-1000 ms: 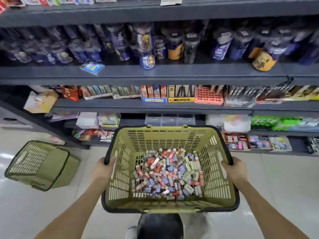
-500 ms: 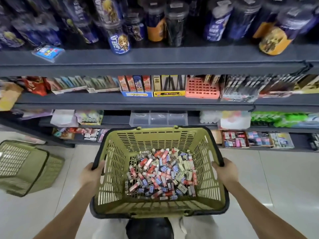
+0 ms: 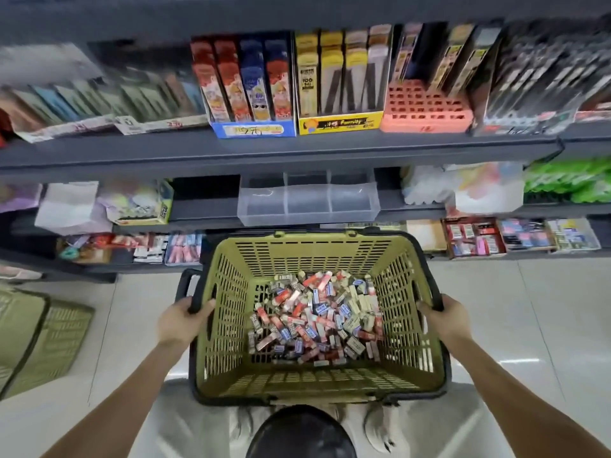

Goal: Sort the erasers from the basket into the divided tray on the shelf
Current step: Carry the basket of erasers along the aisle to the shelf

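Observation:
An olive-green slotted basket (image 3: 228, 325) with a black rim hangs in front of me, low over the floor. Its bottom is covered with a heap of small wrapped erasers (image 3: 314, 319) in red, blue and cream. My left hand (image 3: 180, 320) grips the basket's left rim. My right hand (image 3: 444, 317) grips the right rim. Straight ahead, on the lower grey shelf, stands a clear plastic divided tray (image 3: 309, 201) with three compartments, all bare.
A second olive basket (image 3: 36, 342) lies tipped on the tiled floor at the left. The grey shelves (image 3: 281, 153) hold stationery boxes: a blue box (image 3: 253, 94), a yellow box (image 3: 340, 90), an orange crate (image 3: 426, 107). Small boxed goods (image 3: 476, 238) fill the bottom shelf.
The view has dropped and closed in on the shelves. The basket, held by both hands throughout, has come nearer to the divided tray, and the top shelf of jars has left the frame.

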The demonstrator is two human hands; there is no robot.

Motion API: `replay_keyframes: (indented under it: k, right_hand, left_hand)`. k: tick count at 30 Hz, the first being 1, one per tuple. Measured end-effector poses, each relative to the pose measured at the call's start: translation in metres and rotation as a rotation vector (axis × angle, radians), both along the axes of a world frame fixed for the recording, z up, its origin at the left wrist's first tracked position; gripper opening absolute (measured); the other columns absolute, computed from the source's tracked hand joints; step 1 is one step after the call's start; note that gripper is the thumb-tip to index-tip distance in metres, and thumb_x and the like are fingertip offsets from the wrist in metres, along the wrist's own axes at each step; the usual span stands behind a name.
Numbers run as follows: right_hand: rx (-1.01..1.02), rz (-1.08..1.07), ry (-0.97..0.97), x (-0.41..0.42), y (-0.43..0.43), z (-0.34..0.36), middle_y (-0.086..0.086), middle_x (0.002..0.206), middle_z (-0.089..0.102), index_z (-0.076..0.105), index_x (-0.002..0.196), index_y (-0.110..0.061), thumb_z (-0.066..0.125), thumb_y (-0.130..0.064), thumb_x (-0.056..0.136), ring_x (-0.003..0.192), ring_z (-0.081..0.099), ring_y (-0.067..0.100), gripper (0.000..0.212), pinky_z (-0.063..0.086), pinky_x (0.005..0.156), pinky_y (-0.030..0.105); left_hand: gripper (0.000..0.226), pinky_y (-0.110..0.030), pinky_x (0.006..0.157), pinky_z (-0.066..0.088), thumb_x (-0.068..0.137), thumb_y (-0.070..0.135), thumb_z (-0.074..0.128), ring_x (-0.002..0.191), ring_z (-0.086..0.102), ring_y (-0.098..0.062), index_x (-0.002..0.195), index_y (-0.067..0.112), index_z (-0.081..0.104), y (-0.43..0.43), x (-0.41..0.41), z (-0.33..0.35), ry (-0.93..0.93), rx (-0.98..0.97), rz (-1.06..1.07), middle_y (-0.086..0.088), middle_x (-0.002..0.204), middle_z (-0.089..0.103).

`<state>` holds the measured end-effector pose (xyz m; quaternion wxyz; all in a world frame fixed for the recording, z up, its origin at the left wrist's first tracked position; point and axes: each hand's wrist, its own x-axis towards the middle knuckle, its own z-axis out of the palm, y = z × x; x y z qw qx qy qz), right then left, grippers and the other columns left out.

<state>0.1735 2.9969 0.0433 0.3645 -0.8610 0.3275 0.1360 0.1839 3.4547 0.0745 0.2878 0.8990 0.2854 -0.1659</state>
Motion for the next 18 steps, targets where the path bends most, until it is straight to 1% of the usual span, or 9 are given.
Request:
replay_keyframes:
  k: [2,5,8,11,13,14,16,17,18]
  right_hand:
    - [-0.011,0.027,0.01,0.002,0.001,-0.019,-0.006,0.053,0.057,0.061,0.077,-0.014,0.068,-0.021,0.084,0.045,0.054,0.007,0.013,0.033,0.039,0.019]
    - [-0.023,0.064,0.014,0.006,0.002,-0.044,0.003,0.069,0.066,0.066,0.095,-0.007,0.068,-0.022,0.084,0.058,0.062,0.018,0.018,0.043,0.051,0.023]
    - [-0.036,0.056,0.001,0.01,0.003,-0.059,0.007,0.073,0.066,0.067,0.097,-0.005,0.068,-0.02,0.083,0.063,0.064,0.025,0.02,0.053,0.062,0.032]
    - [-0.064,0.089,0.062,0.018,0.003,-0.059,0.008,0.075,0.067,0.066,0.094,-0.008,0.067,-0.028,0.084,0.066,0.063,0.026,0.023,0.054,0.065,0.036]
    - [-0.279,0.213,0.079,0.026,0.004,-0.051,0.008,0.079,0.066,0.063,0.093,-0.01,0.064,-0.037,0.085,0.069,0.06,0.027,0.029,0.051,0.065,0.035]
    - [-0.466,0.284,0.012,0.032,0.005,-0.049,0.011,0.083,0.066,0.061,0.093,-0.009,0.064,-0.038,0.084,0.074,0.06,0.03,0.031,0.05,0.068,0.037]
    - [-0.787,0.435,-0.237,0.045,0.014,-0.045,0.017,0.088,0.063,0.06,0.094,-0.004,0.066,-0.026,0.082,0.081,0.059,0.036,0.026,0.045,0.071,0.042]
    - [-0.847,0.506,-0.387,0.052,0.022,-0.044,0.017,0.085,0.062,0.059,0.089,-0.003,0.066,-0.019,0.08,0.079,0.058,0.036,0.02,0.044,0.07,0.042]
    - [-0.831,0.579,-0.515,0.058,0.032,-0.046,0.015,0.081,0.06,0.058,0.084,-0.003,0.066,-0.014,0.078,0.075,0.057,0.034,0.014,0.044,0.067,0.041]
  left_hand:
    - [0.033,-0.039,0.067,0.053,0.087,0.041,0.064,0.074,0.064,-0.033,0.084,0.009,0.066,0.006,-0.001,-0.023,0.016,0.002,-0.016,-0.013,0.077,0.069]
    - [0.034,-0.038,0.069,0.052,0.089,0.042,0.062,0.08,0.065,-0.034,0.091,0.008,0.067,0.01,0.003,-0.05,0.043,0.039,-0.071,-0.014,0.083,0.07]
    - [0.033,-0.039,0.068,0.052,0.09,0.038,0.062,0.079,0.065,-0.035,0.091,0.005,0.068,0.01,0.008,-0.07,-0.002,0.025,-0.074,-0.015,0.081,0.07]
    - [0.029,-0.034,0.058,0.05,0.088,0.036,0.065,0.067,0.063,-0.032,0.076,0.01,0.065,0.013,0.011,-0.074,-0.011,0.069,-0.135,-0.009,0.066,0.066]
    - [0.032,-0.037,0.057,0.046,0.085,0.033,0.069,0.065,0.059,-0.035,0.074,0.005,0.059,0.015,0.016,-0.071,-0.162,0.248,-0.225,-0.014,0.066,0.062]
    - [0.032,-0.04,0.059,0.045,0.084,0.031,0.069,0.067,0.059,-0.038,0.078,0.001,0.058,0.013,0.021,-0.07,-0.272,0.365,-0.295,-0.019,0.07,0.061]
    - [0.035,-0.048,0.064,0.046,0.079,0.025,0.07,0.075,0.058,-0.045,0.093,-0.005,0.059,0.001,0.037,-0.068,-0.459,0.55,-0.403,-0.027,0.083,0.061]
    - [0.036,-0.052,0.069,0.046,0.078,0.021,0.072,0.081,0.058,-0.046,0.099,-0.005,0.059,-0.006,0.048,-0.069,-0.519,0.574,-0.456,-0.028,0.09,0.061]
    - [0.036,-0.054,0.075,0.045,0.078,0.017,0.074,0.087,0.057,-0.046,0.103,-0.005,0.059,-0.013,0.058,-0.073,-0.565,0.577,-0.52,-0.028,0.097,0.06]
